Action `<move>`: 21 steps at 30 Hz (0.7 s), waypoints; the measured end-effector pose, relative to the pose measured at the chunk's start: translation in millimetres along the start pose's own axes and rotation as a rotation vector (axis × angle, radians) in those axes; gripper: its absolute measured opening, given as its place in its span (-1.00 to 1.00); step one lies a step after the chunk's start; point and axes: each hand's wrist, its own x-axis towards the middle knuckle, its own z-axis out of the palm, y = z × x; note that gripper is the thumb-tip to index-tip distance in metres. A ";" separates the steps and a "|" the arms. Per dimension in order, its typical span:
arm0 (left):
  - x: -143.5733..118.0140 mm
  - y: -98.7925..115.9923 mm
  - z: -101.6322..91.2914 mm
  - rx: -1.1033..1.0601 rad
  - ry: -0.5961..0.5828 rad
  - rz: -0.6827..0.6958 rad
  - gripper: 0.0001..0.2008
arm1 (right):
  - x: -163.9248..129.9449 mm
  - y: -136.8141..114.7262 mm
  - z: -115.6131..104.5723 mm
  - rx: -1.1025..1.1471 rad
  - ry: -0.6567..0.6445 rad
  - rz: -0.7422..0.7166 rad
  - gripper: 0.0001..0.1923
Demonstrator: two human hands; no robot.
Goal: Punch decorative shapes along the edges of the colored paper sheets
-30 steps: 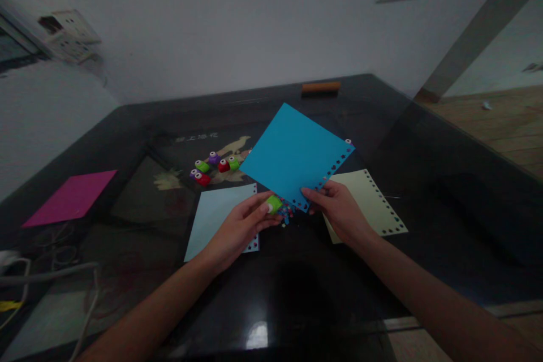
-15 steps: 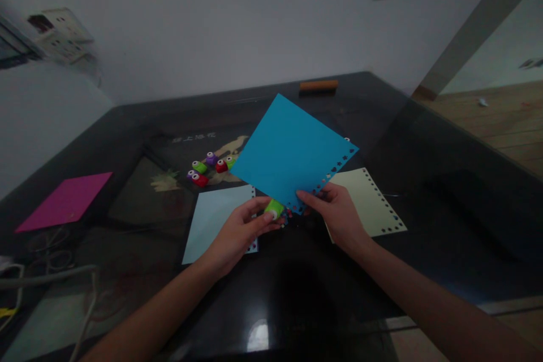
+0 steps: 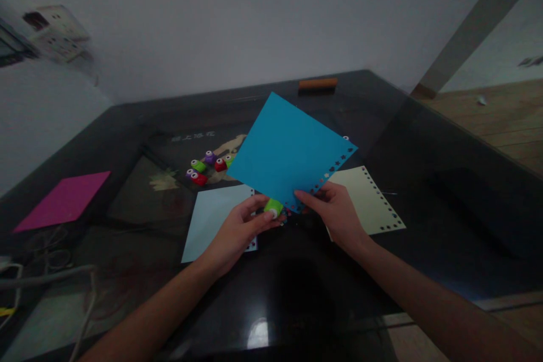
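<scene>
My left hand (image 3: 244,226) is closed around a green craft punch (image 3: 274,207), its thumb on the white button. The punch sits at the lower corner of a blue sheet of paper (image 3: 288,150). My right hand (image 3: 335,209) pinches that sheet by its lower edge, thumb on top. Small shaped holes run along the sheet's lower right edge. Beneath my left hand lies a pale blue sheet (image 3: 212,215), and beneath my right a pale yellow sheet (image 3: 369,203); both have punched edges. Tiny paper bits show by the punch, partly hidden.
Several red, green and purple punches (image 3: 199,179) stand behind the pale blue sheet. A magenta sheet (image 3: 63,201) lies on the left of the dark glossy table (image 3: 280,305). An orange-brown bar (image 3: 317,84) rests at the back, and a white cable (image 3: 46,278) loops at lower left.
The blue sheet has turned slightly, its top corner shifting a little to the left. Both hands keep their hold on the punch and the sheet.
</scene>
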 end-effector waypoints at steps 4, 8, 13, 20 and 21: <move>0.3 -0.6 -2.2 0.061 -0.008 0.023 -0.74 | -1.0 0.7 1.0 -0.032 -0.008 -0.028 -0.80; -0.3 -0.2 -3.4 0.181 -0.002 0.046 -0.78 | -1.8 1.7 1.7 -0.078 -0.010 -0.057 -0.82; -0.5 -1.1 -1.9 0.198 0.009 0.045 -0.76 | -3.3 1.3 3.0 -0.136 -0.045 -0.087 -0.83; 0.1 -4.4 -1.8 0.188 -0.005 0.069 -0.74 | -3.8 1.4 4.2 -0.281 -0.041 -0.138 -0.79; 0.1 -4.7 -1.9 0.185 -0.008 0.070 -0.74 | -3.8 1.7 4.4 -0.289 -0.043 -0.150 -0.78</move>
